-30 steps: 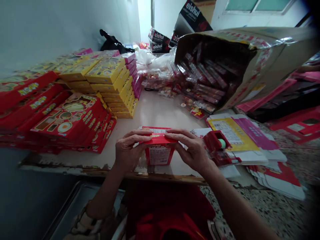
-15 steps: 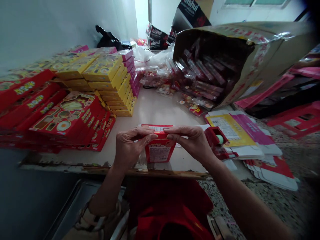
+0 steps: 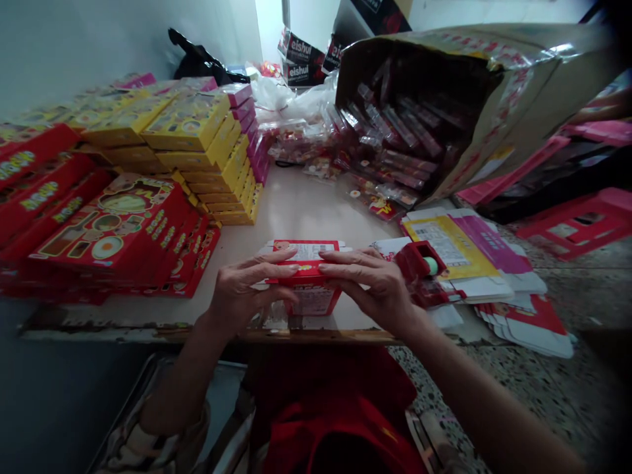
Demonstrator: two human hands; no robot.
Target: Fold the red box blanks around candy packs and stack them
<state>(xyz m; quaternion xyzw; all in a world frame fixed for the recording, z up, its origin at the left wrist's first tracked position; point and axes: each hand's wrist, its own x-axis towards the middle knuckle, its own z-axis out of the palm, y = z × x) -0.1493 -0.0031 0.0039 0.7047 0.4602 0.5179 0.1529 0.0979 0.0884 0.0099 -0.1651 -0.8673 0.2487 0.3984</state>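
A small red cardboard box (image 3: pixel 313 301) with a printed white panel is in front of me near the table's front edge. Its upper panel (image 3: pixel 310 250) leans back, and small white flaps stick out at the sides. My left hand (image 3: pixel 249 283) grips the left part of the box's red edge, fingers on top and thumb below. On the right part, my right hand (image 3: pixel 368 280) lies the same way, fingers over the edge and thumb under it. The fingers partly hide the fold. Just right of my right hand stands a red tape dispenser (image 3: pixel 419 266) with a pale green roll.
Stacks of red boxes (image 3: pixel 113 230) and yellow boxes (image 3: pixel 192 131) fill the left of the table (image 3: pixel 291 204). An open carton (image 3: pixel 523 99) of wrapped packets lies at the back right. Flat yellow, purple and red cartons (image 3: pixel 454 247) lie right of the dispenser. Beyond is a pink stool (image 3: pixel 582 224).
My fingers have straightened over the red edge, and the thumbs have dropped below it. More of the upper panel and its side flaps now shows. The view has shifted slightly.
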